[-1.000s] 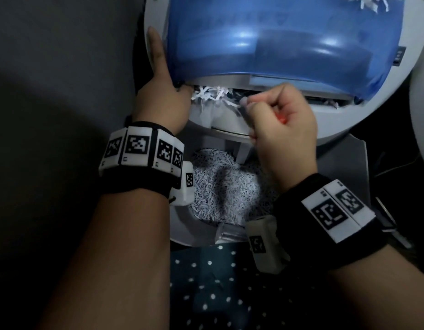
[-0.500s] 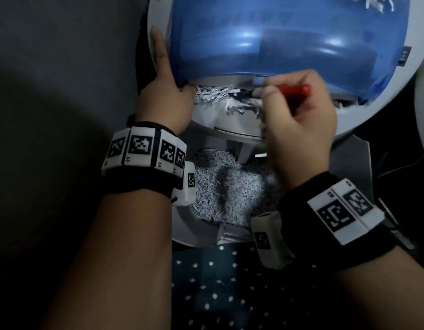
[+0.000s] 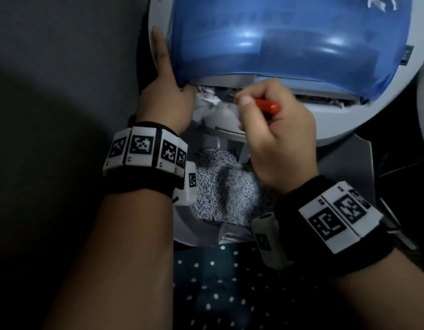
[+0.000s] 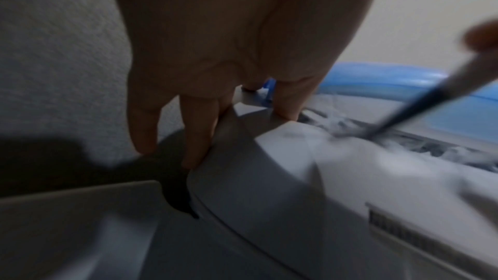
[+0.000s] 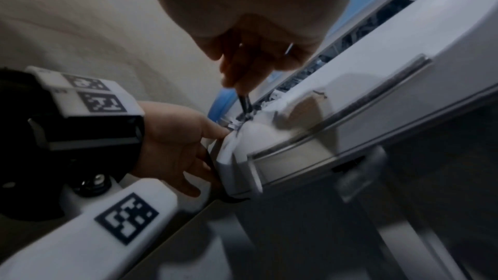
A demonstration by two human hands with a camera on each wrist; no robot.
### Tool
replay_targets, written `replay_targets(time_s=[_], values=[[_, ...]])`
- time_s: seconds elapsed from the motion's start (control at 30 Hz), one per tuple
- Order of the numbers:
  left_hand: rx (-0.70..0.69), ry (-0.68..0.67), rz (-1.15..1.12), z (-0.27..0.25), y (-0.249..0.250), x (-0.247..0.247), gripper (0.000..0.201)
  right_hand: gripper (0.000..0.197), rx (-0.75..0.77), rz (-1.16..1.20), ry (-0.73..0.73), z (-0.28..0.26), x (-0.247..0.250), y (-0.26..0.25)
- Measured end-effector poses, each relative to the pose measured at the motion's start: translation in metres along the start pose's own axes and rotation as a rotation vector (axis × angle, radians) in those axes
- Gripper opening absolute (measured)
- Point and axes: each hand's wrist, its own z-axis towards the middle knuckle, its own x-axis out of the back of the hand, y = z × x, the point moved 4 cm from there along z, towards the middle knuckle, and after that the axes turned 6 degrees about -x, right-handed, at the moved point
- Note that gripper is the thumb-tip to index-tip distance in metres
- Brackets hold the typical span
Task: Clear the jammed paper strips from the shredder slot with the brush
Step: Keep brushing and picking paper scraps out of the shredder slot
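The white shredder (image 3: 337, 125) with its blue cover (image 3: 289, 39) fills the top of the head view. White paper strips (image 3: 207, 97) bunch at the left end of the slot (image 3: 325, 97). My right hand (image 3: 277, 134) pinches a red-handled brush (image 3: 268, 107) near its front. In the left wrist view the brush (image 4: 404, 114) has its tip down in the slot among blurred strips (image 4: 436, 150). My left hand (image 3: 165, 103) braces the shredder's left corner. Its forefinger lies straight along the cover's edge, and the other fingers (image 4: 196, 131) run down the side.
Below the shredder head an open bin (image 3: 220, 186) holds a heap of shredded paper. Dark cloth with white dots (image 3: 230, 282) lies nearest me. Loose shreds (image 3: 377, 3) sit on top of the cover at the back right. Cables (image 3: 396, 222) lie at the right, dark floor at the left.
My right hand swept the brush right along the slot, then came back left toward the bunched strips. The left hand kept its place on the corner.
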Motion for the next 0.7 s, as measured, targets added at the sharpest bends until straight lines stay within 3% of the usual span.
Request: replay_targets(time_s=[0.1,0.17,0.27,0.37,0.47,0.6,0.7], values=[[0.000,-0.002,-0.014,0.001,0.000,0.000,0.088,0.012,0.049,0.120,0.135,0.001,0.014,-0.008],[0.002,0.002,-0.016,0.002,-0.001,0.000,0.089,0.010,0.083,0.167,0.062,0.000,0.011,-0.014],[0.011,0.009,-0.004,0.002,-0.003,-0.002,0.089,0.009,0.074,0.040,-0.105,-0.003,-0.007,-0.009],[0.002,0.002,0.017,0.002,-0.002,-0.002,0.087,0.010,0.018,-0.015,0.003,-0.001,-0.001,-0.002],[-0.006,0.009,0.009,0.002,-0.002,-0.001,0.086,0.016,0.026,0.135,0.144,0.002,0.014,-0.006],[0.002,0.012,0.020,0.003,-0.002,-0.002,0.085,0.008,0.002,0.085,-0.037,0.000,-0.001,-0.006],[0.006,0.011,0.018,0.002,-0.002,-0.002,0.084,0.011,-0.048,0.050,0.023,0.000,0.001,0.000]])
